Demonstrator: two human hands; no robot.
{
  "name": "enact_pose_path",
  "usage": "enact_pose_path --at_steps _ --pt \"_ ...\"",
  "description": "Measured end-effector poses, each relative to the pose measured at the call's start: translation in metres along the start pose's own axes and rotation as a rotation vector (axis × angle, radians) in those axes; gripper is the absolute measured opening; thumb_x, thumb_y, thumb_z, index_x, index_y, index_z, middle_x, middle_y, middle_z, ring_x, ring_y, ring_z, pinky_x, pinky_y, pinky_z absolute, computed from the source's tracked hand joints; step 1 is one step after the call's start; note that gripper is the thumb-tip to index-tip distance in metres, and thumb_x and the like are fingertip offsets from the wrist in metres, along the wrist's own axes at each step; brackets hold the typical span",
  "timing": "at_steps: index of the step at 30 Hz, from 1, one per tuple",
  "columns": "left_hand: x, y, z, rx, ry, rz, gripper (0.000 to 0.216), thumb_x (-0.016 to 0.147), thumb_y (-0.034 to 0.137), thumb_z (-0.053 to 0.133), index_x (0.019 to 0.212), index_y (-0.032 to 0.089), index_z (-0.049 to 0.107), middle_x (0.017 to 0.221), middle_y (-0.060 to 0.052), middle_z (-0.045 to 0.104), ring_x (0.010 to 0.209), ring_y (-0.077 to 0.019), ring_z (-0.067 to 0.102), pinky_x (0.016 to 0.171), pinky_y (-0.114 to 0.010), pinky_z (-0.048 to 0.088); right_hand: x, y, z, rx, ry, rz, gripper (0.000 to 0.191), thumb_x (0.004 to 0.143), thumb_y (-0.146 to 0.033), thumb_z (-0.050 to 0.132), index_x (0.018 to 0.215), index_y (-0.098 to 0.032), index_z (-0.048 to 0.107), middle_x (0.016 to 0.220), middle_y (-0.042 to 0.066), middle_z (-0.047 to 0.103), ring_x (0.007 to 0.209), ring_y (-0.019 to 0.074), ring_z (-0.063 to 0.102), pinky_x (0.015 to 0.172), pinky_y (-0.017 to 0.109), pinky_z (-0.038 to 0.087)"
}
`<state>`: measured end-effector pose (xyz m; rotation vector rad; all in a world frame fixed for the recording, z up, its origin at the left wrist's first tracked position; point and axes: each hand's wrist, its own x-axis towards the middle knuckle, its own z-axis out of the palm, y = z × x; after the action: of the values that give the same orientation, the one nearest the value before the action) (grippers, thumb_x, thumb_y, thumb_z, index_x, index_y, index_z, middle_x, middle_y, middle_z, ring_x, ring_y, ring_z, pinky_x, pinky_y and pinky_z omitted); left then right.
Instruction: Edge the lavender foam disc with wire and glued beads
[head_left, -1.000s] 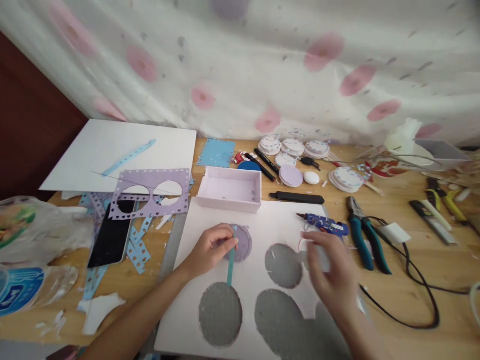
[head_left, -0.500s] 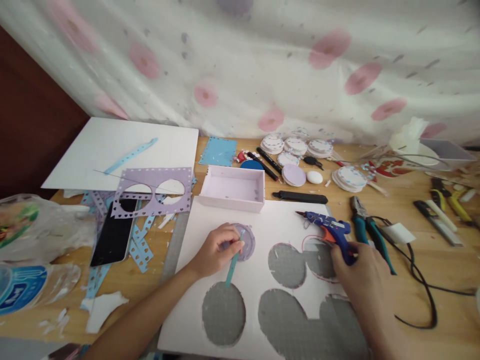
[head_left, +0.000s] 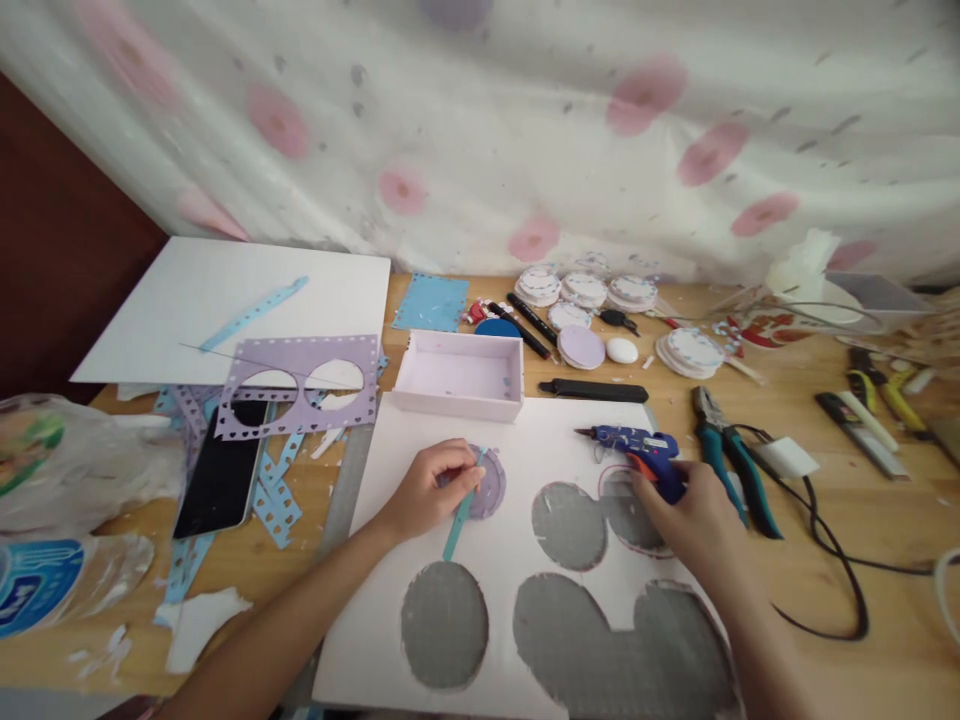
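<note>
My left hand pinches a narrow teal strip, its lower end pointing toward a round cut-out in the white board. Behind those fingers a purple disc with a raised ring lies on the board, partly covered by the hand. On the right, my right hand is closed round the handle of a blue hot glue gun with an orange trigger. Its nozzle points left, apart from the disc. Grey shows through several round holes in the board.
A lilac open box stands behind the board. Pliers and a black cable lie at right. Left are a phone, a purple sheet with two holes and a plastic bottle. Layered discs sit at back.
My right hand has brought the glue gun slightly left. My left hand keeps its pinch on the teal strip, which is angled a little differently. The whole view has shifted slightly.
</note>
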<state>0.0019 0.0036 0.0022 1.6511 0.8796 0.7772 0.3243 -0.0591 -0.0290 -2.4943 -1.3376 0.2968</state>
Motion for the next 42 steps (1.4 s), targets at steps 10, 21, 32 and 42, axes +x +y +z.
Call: enact_pose_path --at_steps 10,21,32,42 --pt "0.001 -0.002 0.000 0.021 0.021 0.009 0.031 0.088 0.026 0.053 0.061 0.013 0.058 0.067 -0.001 0.047 0.064 -0.0118 0.046 0.059 -0.025 0.035 -0.022 -0.080 0.009 0.749 -0.052 -0.288 0.044 0.069 -0.033 0.068 0.099 -0.025 0.036 0.079 -0.002 0.058 0.055 0.0114 0.052 0.051 0.024 0.044" --pt "0.002 -0.003 0.001 0.052 0.019 0.050 0.033 0.089 0.026 0.052 0.059 0.014 0.057 0.064 -0.003 0.049 0.064 -0.0132 0.046 0.059 -0.026 0.037 -0.033 -0.084 0.031 0.800 -0.077 -0.278 0.042 0.069 -0.023 0.066 0.099 -0.025 0.037 0.074 -0.005 0.054 0.054 0.0100 0.051 0.049 0.021 0.043" --pt "0.003 -0.001 0.002 0.070 0.022 0.072 0.031 0.089 0.024 0.053 0.060 0.014 0.058 0.064 -0.003 0.050 0.065 -0.0134 0.048 0.061 -0.026 0.038 -0.035 -0.081 0.036 0.698 -0.085 -0.258 0.044 0.069 -0.026 0.065 0.101 -0.025 0.036 0.077 -0.005 0.054 0.052 0.0094 0.050 0.050 0.023 0.045" --pt "0.003 -0.001 0.001 0.070 0.017 0.065 0.032 0.090 0.026 0.052 0.060 0.014 0.058 0.064 -0.003 0.050 0.065 -0.0134 0.048 0.060 -0.026 0.039 -0.036 -0.081 0.035 0.668 -0.071 -0.265 0.044 0.068 -0.027 0.064 0.102 -0.026 0.035 0.076 -0.004 0.055 0.052 0.0105 0.051 0.050 0.024 0.044"
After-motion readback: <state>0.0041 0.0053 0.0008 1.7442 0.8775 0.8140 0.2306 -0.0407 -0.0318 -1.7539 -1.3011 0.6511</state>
